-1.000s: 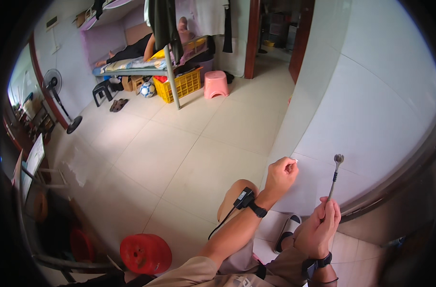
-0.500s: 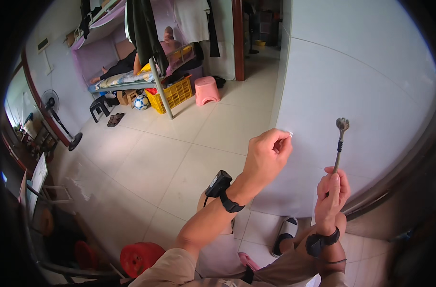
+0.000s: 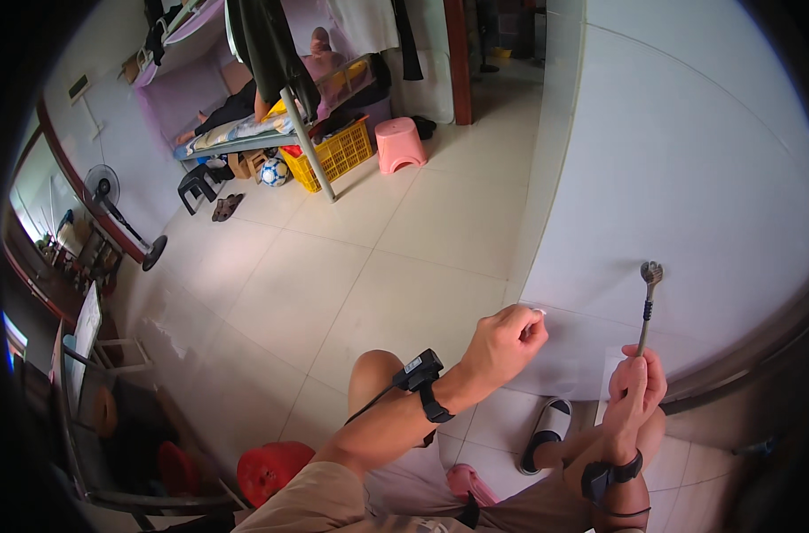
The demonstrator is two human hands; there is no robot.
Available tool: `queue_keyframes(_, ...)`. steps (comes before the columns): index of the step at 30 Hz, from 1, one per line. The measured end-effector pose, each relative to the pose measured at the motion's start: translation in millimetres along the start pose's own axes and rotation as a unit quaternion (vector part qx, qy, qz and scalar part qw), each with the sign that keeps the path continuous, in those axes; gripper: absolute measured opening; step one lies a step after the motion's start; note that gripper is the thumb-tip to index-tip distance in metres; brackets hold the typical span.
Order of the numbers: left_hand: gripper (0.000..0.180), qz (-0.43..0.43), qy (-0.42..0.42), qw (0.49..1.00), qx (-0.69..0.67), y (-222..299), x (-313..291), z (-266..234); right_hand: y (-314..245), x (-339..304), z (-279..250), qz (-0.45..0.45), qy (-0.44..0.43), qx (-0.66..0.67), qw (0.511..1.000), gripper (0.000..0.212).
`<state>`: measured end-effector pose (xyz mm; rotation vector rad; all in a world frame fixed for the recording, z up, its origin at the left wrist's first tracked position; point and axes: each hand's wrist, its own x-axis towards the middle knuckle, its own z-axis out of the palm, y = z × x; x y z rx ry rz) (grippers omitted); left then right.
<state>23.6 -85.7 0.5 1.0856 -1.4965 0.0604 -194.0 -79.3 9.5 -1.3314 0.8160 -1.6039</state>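
Observation:
My left hand [image 3: 509, 340] is closed in front of the pale tiled wall. A small white bit [image 3: 539, 312], perhaps tissue, shows at its fingertips; most of it is hidden in the fist. To the right, my right hand [image 3: 636, 391] grips the lower end of a thin metal back scratcher [image 3: 648, 307], held upright. Its claw-shaped head points up near the wall, and dark rings circle the neck below the head. The two hands are apart. Each wrist wears a black strap with a small device.
A tiled wall [image 3: 671, 160] stands close on the right. Near my legs are a red stool [image 3: 269, 471] and a pink object [image 3: 469, 484]. Farther off, a person [image 3: 236, 105] lies on a bunk bed beside a yellow crate [image 3: 333, 158], a pink stool [image 3: 400, 145] and a fan [image 3: 125, 218].
Both hands sit lower in view, as the whole scene has shifted with my head. The left hand has turned slightly downward. The right hand keeps its grip on the back scratcher.

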Motion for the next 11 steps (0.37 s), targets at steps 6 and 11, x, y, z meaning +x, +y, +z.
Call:
queue_keyframes(6,0.014,-0.069,-0.025,0.996,-0.059,6.1,19.4,-30.2,-20.2,-2.0,29.7,0.035,-0.05,-0.059,0.996,0.031)
queue_keyframes(11,0.014,-0.069,-0.012,0.994,-0.084,2.7,24.4,-46.4,-14.6,-5.0,40.5,0.038,-0.055,-0.069,0.995,0.031)
